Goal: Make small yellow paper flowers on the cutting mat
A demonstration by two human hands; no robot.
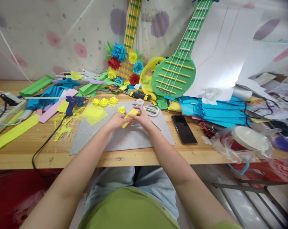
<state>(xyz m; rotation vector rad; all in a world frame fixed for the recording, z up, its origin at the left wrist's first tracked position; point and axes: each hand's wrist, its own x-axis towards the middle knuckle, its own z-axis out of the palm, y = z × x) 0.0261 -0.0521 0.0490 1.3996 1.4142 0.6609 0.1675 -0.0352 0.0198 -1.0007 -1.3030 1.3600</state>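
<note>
Between my two hands is a narrow strip of yellow crepe paper (129,118), held slantwise above the grey cutting mat (124,140). My left hand (118,121) pinches its lower left end. At the upper right end, the fingers of my right hand (141,117) close on it. A small yellow paper flower (121,109) lies just beyond my left hand, and several more yellow flowers (104,102) sit in a row behind. Flat yellow paper sheets (93,113) rest on the mat's left side. White-handled scissors (151,110) lie just past my right hand.
A blue glue gun (71,105) with a black cord stands at left among yellow scraps (64,128). To the right lie a phone (184,129) and a lidded tub in plastic (250,140). Behind, a green paper instrument (174,76) and a flowered yellow one (131,28) lean upright.
</note>
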